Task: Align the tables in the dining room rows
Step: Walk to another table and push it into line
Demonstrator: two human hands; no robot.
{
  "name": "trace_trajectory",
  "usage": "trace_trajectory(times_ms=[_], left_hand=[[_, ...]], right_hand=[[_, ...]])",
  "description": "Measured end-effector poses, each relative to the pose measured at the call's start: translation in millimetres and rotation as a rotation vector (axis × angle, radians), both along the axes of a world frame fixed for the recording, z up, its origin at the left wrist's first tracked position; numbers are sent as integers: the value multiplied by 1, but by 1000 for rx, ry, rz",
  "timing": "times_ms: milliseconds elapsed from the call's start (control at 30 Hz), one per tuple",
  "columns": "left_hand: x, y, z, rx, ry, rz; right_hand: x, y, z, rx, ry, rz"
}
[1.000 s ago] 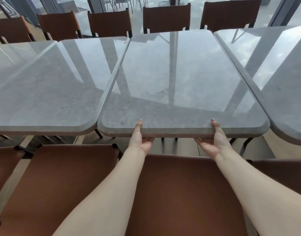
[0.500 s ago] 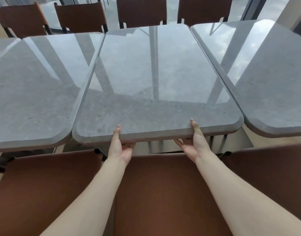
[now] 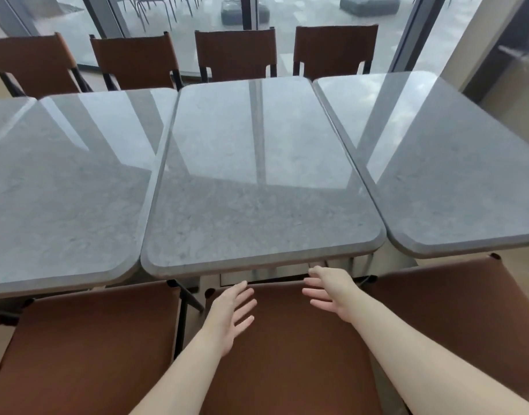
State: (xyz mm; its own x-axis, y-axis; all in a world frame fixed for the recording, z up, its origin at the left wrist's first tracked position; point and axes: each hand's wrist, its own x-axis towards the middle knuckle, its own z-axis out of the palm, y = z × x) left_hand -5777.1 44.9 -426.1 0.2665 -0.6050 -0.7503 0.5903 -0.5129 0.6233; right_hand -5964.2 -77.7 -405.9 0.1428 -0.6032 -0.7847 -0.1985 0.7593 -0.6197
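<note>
Inspection finding: no legible text, label, brand mark, number or sign is showing anywhere in the head view. The grey stone surfaces (image 3: pixel 257 181), the brown chairs (image 3: pixel 236 52) and the glazed wall (image 3: pixel 203 22) behind them are all presenting plain, unmarked faces.

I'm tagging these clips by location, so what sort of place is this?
Most likely a restaurant or cafeteria dining room. Identical grey stone-look tables stand side by side in a row, matching brown chairs line both long sides, and big floor-level windows look onto more chairs outside.
</note>
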Motion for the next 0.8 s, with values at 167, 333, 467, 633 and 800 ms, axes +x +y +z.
trace_trajectory(times_ms=[167,333,467,633,800], left_hand=[[-14,-17,89,-192,-252,-153],[-49,-7,146,-369,-500,-298],[-90,-9,178,-470,-679,-370],[-163,-22,214,-613,-717,-540],[-256,-21,222,-671,-816,-737]], right_hand=[[-13,9,79,-296,69,-8],[-48,28,150,-644,158,182],[-93,36,196,-796,218,215],[-167,40,233,-851,251,149],[-258,59,247,-830,300,134]])
